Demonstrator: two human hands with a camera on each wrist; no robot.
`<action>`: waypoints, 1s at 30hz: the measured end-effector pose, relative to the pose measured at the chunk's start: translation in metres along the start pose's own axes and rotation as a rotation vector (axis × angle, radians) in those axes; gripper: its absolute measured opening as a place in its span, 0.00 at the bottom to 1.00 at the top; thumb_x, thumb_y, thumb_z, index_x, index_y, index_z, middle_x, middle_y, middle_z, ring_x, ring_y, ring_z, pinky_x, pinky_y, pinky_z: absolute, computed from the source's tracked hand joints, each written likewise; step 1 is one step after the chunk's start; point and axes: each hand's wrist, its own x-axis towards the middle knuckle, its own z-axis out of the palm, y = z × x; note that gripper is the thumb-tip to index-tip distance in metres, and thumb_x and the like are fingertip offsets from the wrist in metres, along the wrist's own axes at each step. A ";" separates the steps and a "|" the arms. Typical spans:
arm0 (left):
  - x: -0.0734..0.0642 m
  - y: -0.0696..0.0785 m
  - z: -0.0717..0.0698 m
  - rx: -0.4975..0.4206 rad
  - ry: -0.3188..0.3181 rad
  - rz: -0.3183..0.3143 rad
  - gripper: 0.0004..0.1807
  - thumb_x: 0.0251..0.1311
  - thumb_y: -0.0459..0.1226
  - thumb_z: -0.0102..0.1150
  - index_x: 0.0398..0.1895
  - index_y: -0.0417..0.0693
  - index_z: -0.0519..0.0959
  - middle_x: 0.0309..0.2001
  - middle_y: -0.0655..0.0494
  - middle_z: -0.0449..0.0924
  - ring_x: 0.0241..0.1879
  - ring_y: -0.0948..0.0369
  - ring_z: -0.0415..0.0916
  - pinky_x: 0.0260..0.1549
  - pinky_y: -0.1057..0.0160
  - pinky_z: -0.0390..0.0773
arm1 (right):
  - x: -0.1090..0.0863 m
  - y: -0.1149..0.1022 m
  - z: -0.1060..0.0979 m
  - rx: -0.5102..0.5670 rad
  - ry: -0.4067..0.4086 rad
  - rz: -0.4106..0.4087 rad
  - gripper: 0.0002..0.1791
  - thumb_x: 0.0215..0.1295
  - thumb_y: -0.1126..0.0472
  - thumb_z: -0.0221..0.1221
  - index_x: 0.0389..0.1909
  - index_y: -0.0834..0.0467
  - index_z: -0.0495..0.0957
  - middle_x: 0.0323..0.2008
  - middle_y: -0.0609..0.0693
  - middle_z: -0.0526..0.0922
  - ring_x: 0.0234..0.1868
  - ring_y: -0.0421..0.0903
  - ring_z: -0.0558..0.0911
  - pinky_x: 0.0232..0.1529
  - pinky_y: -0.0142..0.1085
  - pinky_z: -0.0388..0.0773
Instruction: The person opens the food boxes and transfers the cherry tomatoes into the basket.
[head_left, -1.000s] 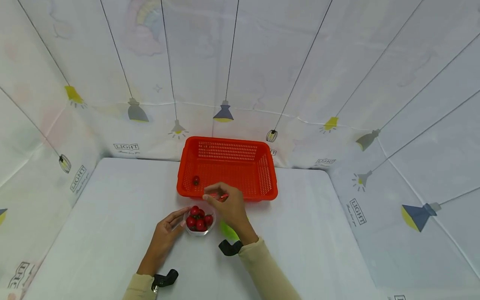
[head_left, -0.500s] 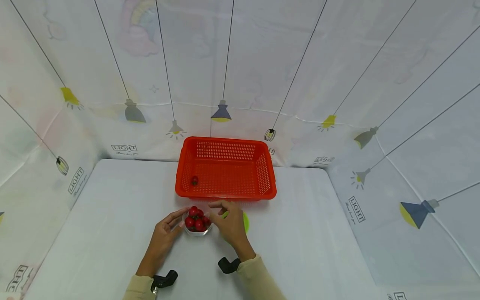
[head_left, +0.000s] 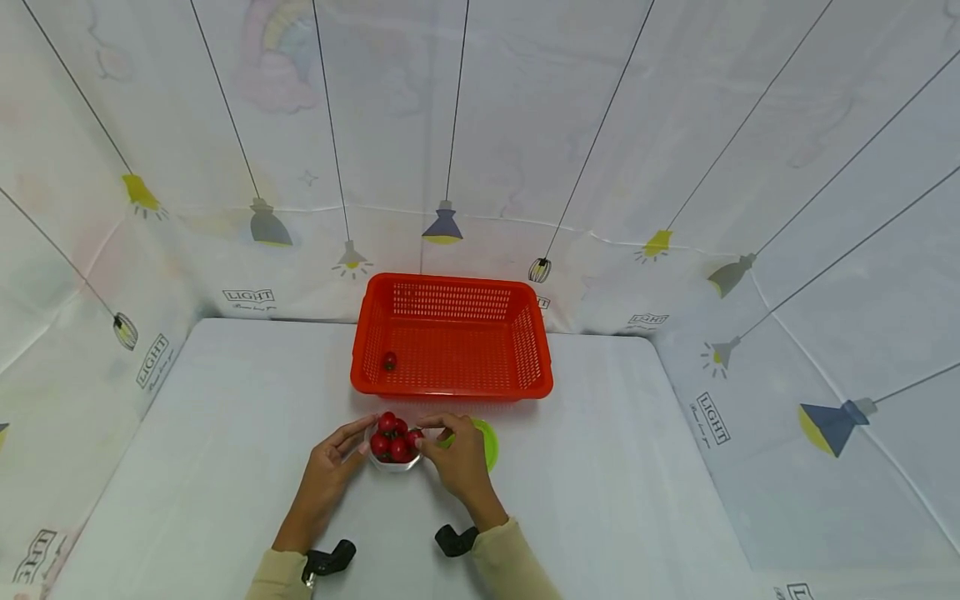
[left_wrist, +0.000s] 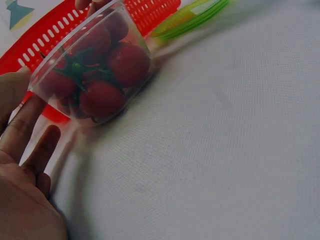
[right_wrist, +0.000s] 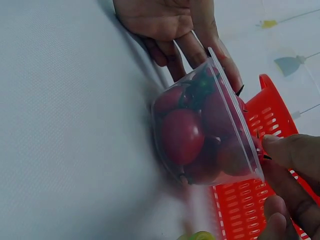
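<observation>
A small clear plastic container (head_left: pixel 393 467) full of red tomatoes (head_left: pixel 380 444) stands on the table, tomatoes heaped up to its rim. My left hand (head_left: pixel 332 467) holds it from the left, thumb and fingers around its side at the rim. On the opposite side my right hand (head_left: pixel 459 460) pinches a tomato (head_left: pixel 415 438) between thumb and fingertips at the container's top edge. In the right wrist view this tomato (right_wrist: pixel 258 145) sits against the rim, with its green stem showing. Green lids (left_wrist: pixel 195 19) lie just right of the container, partly hidden behind my right hand in the head view.
Behind the container stands a red perforated basket (head_left: pixel 472 385) with one tomato (head_left: pixel 390 361) at its left inside. White cloth covers the table (head_left: pixel 615 467). A wall sheet (head_left: pixel 570 125) printed with lamps rises at the table's back edge.
My right hand has come down from the basket's front edge to the container with a tomato, uncovering part of the green lids. My left hand keeps its place.
</observation>
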 end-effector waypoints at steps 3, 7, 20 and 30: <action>0.000 0.000 0.000 -0.006 -0.003 0.000 0.28 0.75 0.44 0.64 0.76 0.60 0.73 0.76 0.61 0.75 0.79 0.67 0.63 0.67 0.82 0.63 | -0.002 -0.001 0.000 0.003 0.003 -0.012 0.13 0.64 0.61 0.74 0.49 0.47 0.90 0.47 0.39 0.91 0.45 0.50 0.81 0.46 0.37 0.78; 0.000 -0.001 -0.001 -0.016 -0.004 0.001 0.27 0.75 0.43 0.64 0.75 0.60 0.74 0.75 0.61 0.75 0.78 0.68 0.64 0.67 0.82 0.63 | -0.004 -0.002 0.000 0.015 0.016 -0.027 0.12 0.64 0.62 0.73 0.47 0.47 0.90 0.45 0.39 0.92 0.44 0.51 0.81 0.45 0.39 0.79; 0.000 0.000 0.000 -0.014 -0.003 -0.004 0.27 0.75 0.44 0.64 0.75 0.61 0.74 0.75 0.61 0.75 0.78 0.67 0.63 0.67 0.83 0.62 | -0.001 0.004 0.004 0.052 0.053 0.005 0.09 0.62 0.62 0.75 0.43 0.51 0.93 0.41 0.37 0.92 0.38 0.44 0.80 0.40 0.30 0.74; 0.002 -0.003 -0.001 -0.006 -0.011 0.015 0.28 0.76 0.43 0.63 0.76 0.56 0.73 0.76 0.56 0.74 0.78 0.67 0.63 0.67 0.83 0.61 | -0.004 0.004 0.006 0.123 0.073 0.052 0.08 0.61 0.60 0.76 0.41 0.49 0.94 0.40 0.38 0.93 0.35 0.41 0.78 0.34 0.28 0.73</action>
